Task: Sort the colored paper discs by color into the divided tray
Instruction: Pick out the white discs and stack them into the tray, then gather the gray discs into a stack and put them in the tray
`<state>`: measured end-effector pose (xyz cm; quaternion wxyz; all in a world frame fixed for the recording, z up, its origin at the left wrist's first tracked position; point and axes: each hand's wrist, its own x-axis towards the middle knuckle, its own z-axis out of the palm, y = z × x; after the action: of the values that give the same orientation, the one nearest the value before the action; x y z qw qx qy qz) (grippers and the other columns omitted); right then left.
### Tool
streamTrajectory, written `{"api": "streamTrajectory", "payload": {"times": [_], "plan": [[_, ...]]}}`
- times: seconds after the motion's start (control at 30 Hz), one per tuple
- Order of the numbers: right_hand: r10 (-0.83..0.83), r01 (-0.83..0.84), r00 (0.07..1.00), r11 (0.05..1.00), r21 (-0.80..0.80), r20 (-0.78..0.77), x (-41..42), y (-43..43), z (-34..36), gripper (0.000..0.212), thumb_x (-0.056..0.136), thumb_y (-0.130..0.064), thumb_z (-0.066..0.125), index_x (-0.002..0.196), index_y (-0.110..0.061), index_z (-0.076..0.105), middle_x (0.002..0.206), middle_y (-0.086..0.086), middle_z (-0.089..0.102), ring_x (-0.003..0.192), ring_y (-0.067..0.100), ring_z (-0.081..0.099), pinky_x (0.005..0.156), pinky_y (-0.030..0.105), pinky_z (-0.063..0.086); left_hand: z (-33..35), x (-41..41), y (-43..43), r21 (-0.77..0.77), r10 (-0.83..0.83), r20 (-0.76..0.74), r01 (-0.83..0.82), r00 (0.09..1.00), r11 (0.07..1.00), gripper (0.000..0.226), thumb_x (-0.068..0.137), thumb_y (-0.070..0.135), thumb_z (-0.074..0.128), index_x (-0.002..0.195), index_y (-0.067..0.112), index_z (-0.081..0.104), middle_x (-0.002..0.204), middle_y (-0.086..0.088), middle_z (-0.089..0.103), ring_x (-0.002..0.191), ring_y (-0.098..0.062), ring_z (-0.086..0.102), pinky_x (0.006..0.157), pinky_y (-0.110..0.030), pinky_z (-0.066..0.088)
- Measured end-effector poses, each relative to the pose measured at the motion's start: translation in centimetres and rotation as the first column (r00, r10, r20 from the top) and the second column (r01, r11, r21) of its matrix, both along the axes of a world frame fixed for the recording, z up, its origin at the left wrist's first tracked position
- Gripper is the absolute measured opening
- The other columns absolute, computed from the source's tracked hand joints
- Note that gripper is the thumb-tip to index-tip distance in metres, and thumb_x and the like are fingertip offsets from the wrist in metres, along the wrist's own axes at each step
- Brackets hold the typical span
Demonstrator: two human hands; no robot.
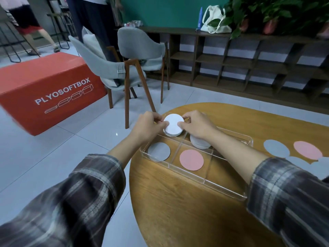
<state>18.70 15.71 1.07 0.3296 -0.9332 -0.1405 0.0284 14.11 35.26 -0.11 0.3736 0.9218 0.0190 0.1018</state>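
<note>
One pale stack [199,144] in the tray [227,188] is half hidden under the right hand [197,125], and a white disc stack [173,124] over the tray's far-left compartment is pinched by that hand and the left hand [148,126].

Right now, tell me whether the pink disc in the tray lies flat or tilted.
Flat: the pink disc lies on the floor of its clear tray compartment, no edge raised.
</note>
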Motion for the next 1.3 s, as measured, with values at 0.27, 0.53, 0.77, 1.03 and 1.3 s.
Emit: {"api": "streamTrajectory", "payload": {"times": [0.27, 0.53, 0.77, 1.03, 1.3], "plan": [[0.006, -0.006, 1.0, 0.995, -0.104, -0.001, 0.1, 0.7, -0.7, 0.026, 0.095, -0.038, 0.068, 0.112, -0.019, 0.075, 0.099, 0.005, 0.072, 0.099, 0.025, 0.063, 0.083, 0.037, 0.054, -0.5, 0.9, -0.2, 0.115, 0.047, 0.063, -0.054, 0.997, 0.992, 0.017, 0.091, 0.026, 0.076, 0.097, 0.01, 0.08, 0.082, -0.003, 0.074, 0.079, -0.017, 0.067, 0.066, -0.029, 0.055], [-0.006, 0.042, 0.977, 0.985, -0.165, 0.213, -1.3, 0.3, -0.4, 0.041, 0.095, -0.042, 0.069, 0.132, -0.026, 0.06, 0.1, -0.003, 0.071, 0.101, 0.023, 0.064, 0.084, 0.041, 0.055, -0.7, 0.0, -0.4, 0.128, 0.052, 0.145, -0.071, 0.988, 0.989, 0.015, 0.09, 0.034, 0.076, 0.097, 0.02, 0.075, 0.082, 0.007, 0.071, 0.078, -0.012, 0.065, 0.071, -0.035, 0.058], [-0.018, 0.023, 0.973, 1.0, -0.02, 0.231, -4.2, -6.0, 1.6, 0.036, 0.094, -0.042, 0.07, 0.127, -0.031, 0.062, 0.089, -0.011, 0.065, 0.088, 0.015, 0.062, 0.076, 0.036, 0.052, 2.7, -2.1, -4.5, 0.197, -0.251, 0.096, 0.229, 0.963, 0.953, 0.021, 0.092, 0.03, 0.076, 0.11, 0.019, 0.076, 0.096, 0.008, 0.071, 0.08, -0.007, 0.066, 0.069, -0.018, 0.051], [-0.09, 0.083, 0.962, 0.996, 0.038, 0.26, -9.5, -17.9, 2.6, 0.04, 0.092, -0.044, 0.071, 0.13, -0.037, 0.061, 0.088, -0.018, 0.067, 0.074, 0.007, 0.045, 0.074, 0.032, 0.04, 5.2, -4.8, -13.5, 0.196, -0.452, 0.106, 0.427, 0.886, 0.883, 0.025, 0.091, 0.034, 0.078, 0.114, 0.024, 0.075, 0.101, 0.008, 0.071, 0.087, -0.009, 0.065, 0.07, -0.014, 0.045], [-0.246, 0.23, 0.928, 0.969, 0.088, 0.28, -15.2, -28.0, 2.2, 0.035, 0.09, -0.037, 0.074, 0.124, -0.035, 0.064, 0.089, -0.019, 0.067, 0.077, 0.007, 0.051, 0.072, 0.029, 0.041, 5.6, -6.6, -22.7, 0.241, -0.591, 0.044, 0.566, 0.805, 0.789, 0.027, 0.09, 0.031, 0.079, 0.115, 0.022, 0.074, 0.103, 0.003, 0.071, 0.087, -0.014, 0.066, 0.072, -0.016, 0.044]]}}
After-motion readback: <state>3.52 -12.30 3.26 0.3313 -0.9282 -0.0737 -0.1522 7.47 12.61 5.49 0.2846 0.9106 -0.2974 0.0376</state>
